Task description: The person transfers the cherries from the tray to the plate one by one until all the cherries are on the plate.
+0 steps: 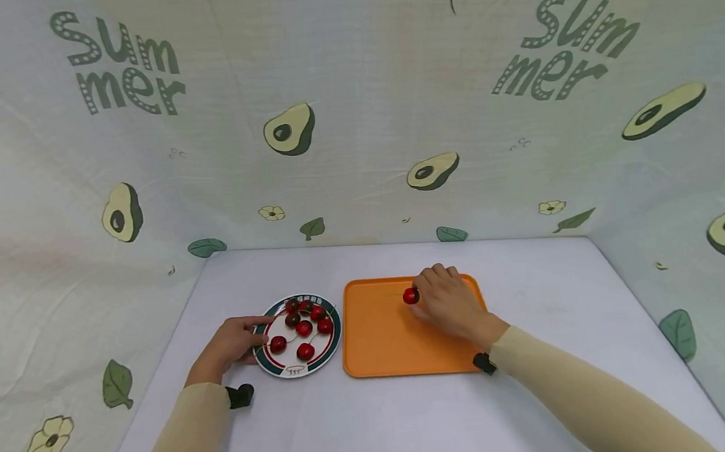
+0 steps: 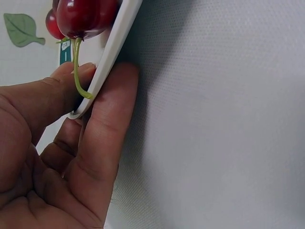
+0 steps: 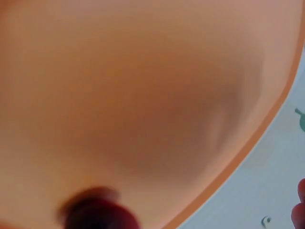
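My left hand grips the left rim of a white plate with a dark green border. In the left wrist view, the thumb lies over the rim and a finger is beneath it; a cherry stem hangs across the rim beside the thumb. Several red and dark cherries lie on the plate. Over an orange tray, my right hand holds a red cherry at its fingertips, its stem pointing left. That cherry is blurred in the right wrist view, where its contact with the fingers is out of frame.
The tray stands just right of the plate on a white table. Behind and beside the table hangs a pale cloth printed with avocados, leaves and lettering. A black strap piece shows at the left wrist.
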`<state>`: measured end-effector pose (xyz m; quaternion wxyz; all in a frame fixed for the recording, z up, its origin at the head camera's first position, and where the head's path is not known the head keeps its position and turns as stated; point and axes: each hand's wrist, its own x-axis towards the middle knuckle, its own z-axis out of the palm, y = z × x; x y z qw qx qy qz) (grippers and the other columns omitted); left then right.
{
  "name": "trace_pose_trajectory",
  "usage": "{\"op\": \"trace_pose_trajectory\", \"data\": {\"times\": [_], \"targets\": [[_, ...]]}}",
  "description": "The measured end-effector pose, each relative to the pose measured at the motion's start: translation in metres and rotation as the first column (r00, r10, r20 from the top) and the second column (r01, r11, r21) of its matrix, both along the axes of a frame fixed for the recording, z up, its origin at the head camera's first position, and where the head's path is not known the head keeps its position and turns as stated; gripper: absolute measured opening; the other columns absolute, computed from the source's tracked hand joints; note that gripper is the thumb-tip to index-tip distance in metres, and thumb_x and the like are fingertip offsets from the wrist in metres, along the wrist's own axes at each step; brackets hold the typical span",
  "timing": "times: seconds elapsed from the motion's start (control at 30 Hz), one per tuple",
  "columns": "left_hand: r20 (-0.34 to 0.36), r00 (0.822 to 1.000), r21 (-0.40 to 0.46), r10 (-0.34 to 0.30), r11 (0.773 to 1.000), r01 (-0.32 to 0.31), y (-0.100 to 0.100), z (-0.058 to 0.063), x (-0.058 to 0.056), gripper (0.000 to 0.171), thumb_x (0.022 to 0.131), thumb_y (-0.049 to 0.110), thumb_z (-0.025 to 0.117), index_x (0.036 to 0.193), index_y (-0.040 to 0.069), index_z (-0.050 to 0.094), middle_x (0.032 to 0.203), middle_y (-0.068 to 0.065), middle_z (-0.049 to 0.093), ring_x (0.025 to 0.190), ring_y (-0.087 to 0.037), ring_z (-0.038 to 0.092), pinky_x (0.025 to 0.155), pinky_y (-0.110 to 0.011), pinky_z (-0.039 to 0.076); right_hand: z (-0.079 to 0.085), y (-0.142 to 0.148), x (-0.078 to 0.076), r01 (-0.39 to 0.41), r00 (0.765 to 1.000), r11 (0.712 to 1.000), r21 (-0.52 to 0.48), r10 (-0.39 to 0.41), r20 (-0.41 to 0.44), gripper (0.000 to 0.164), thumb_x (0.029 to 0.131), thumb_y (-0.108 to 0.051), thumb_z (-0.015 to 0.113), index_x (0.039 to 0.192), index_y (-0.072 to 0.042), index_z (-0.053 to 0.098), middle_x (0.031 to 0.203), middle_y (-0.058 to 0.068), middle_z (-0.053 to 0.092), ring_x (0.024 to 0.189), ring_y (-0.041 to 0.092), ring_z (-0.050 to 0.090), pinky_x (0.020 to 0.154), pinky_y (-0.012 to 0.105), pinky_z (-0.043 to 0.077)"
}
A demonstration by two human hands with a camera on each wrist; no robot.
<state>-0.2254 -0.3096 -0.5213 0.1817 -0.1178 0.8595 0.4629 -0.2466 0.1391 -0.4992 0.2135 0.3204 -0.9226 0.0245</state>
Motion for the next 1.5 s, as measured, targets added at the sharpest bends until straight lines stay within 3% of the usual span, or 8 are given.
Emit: {"op": "trace_pose_trajectory", "data": {"times": [0.43,0.9,1.17,1.5], "targets": [[-0.007,1.0,-0.002,-0.001,1.0,0.001,0.004,-0.001,-0.002,0.044,0.1,0.008,0.069,0.144,0.013,0.066,0.119,-0.017,0.064,0.072,-0.021,0.065,0.064,-0.033,0.058,0.001,-0.027,-0.001,-0.04,0.999,0.999,0.012,0.04,0.012,0.036,0.097,-0.038,0.073,0.107,-0.005,0.062,0.099,0.008,0.06,0.094,0.03,0.053,0.083,0.042,0.041],[-0.005,1.0,0.001,-0.002,1.0,0.002,0.003,-0.001,-0.005,0.044,0.1,0.008,0.069,0.144,0.014,0.066,0.119,-0.019,0.054,0.076,-0.022,0.064,0.065,-0.032,0.058,-0.002,-0.08,0.001,-0.097,0.993,0.994,0.054,0.093,0.072,0.038,0.1,-0.043,0.069,0.112,-0.008,0.064,0.106,0.006,0.062,0.101,0.026,0.052,0.093,0.043,0.046],[0.002,1.0,0.008,0.001,1.0,-0.001,0.002,0.0,-0.003,0.045,0.1,0.008,0.07,0.145,0.013,0.065,0.12,-0.019,0.052,0.077,-0.022,0.063,0.065,-0.031,0.057,-0.008,-0.117,0.011,-0.156,0.987,0.981,0.113,0.15,0.062,0.036,0.102,-0.048,0.063,0.109,-0.013,0.065,0.099,0.0,0.06,0.096,0.021,0.049,0.081,0.035,0.037],[-0.007,1.0,0.003,0.001,1.0,-0.001,0.0,0.0,-0.002,0.045,0.1,0.008,0.07,0.145,0.013,0.065,0.117,-0.019,0.053,0.078,-0.022,0.062,0.065,-0.031,0.058,-0.018,-0.143,0.018,-0.159,0.983,0.978,0.133,0.145,0.111,0.036,0.102,-0.049,0.062,0.11,-0.014,0.066,0.101,0.0,0.063,0.096,0.02,0.049,0.082,0.034,0.035]]}}
